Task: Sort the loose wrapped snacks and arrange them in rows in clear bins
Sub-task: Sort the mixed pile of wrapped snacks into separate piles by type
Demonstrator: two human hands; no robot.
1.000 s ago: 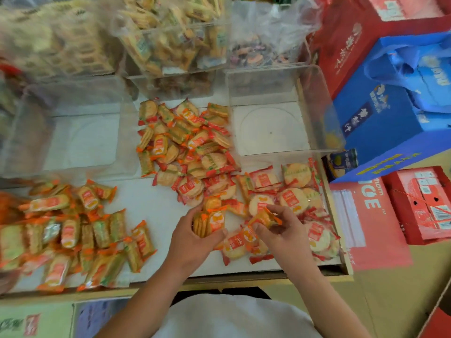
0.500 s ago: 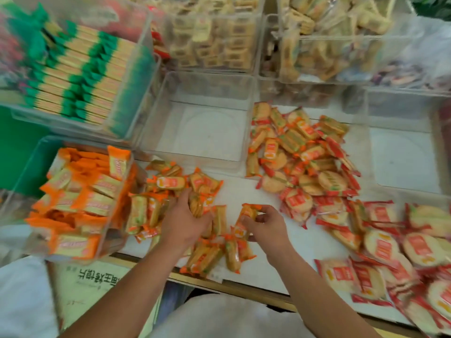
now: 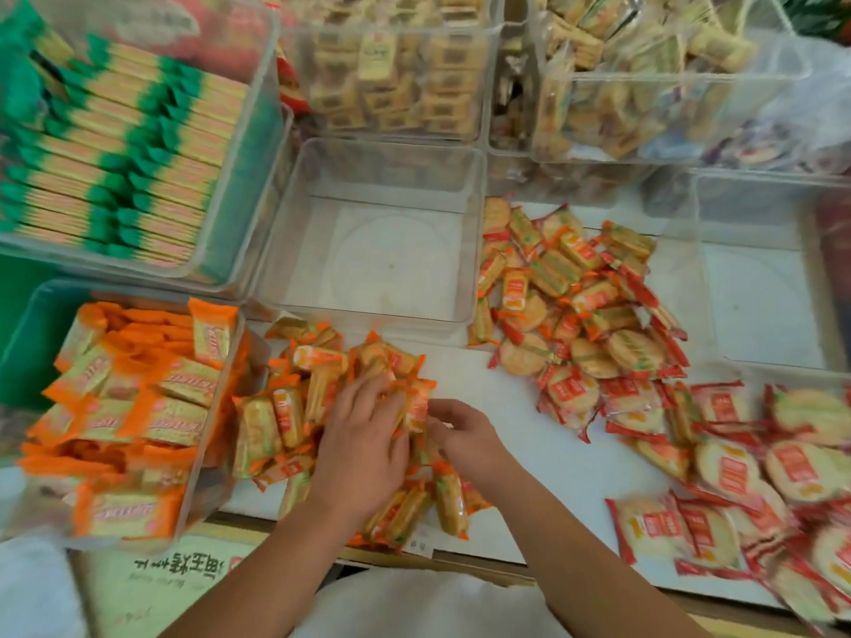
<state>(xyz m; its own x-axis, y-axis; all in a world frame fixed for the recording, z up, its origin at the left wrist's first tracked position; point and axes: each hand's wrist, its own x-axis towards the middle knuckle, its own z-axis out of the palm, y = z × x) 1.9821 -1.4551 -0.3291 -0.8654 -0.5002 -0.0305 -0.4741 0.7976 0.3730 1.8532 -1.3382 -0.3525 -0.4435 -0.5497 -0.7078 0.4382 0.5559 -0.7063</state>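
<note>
1. Head view: our left hand (image 3: 364, 435) lies palm down on the orange pile (image 3: 294, 407), fingers straight and spread, pressing and gripping nothing.
2. Our right hand (image 3: 465, 435) is curled just beside it. Its fingertips seem to pinch the edge of one orange packet (image 3: 416, 405), though blur keeps us from being sure.
3. The orange pile sits at the near edge of the counter (image 3: 529, 453), toward the near left corner. Most of its packets have their long axes running near to far.
4. The relation that matters: the part-filled bin (image 3: 152, 292) of orange packets stands at the near left corner, left of both hands, so the left hand is nearer. The empty bin (image 3: 472, 250) stands straight beyond the pile, within reach of either hand.
5. We judge the next move to be gathering a handful, squaring it, and carrying it left or forward.
6. The mixed heap (image 3: 575, 306) and the red round crackers (image 3: 737, 476) lie toward the right edge, well apart from the hands.
7. Against half a second ago, the right hand has closed in on the left and the gap between them is gone; the left hand stays on the pile, and bins and heaps are unmoved.
</note>
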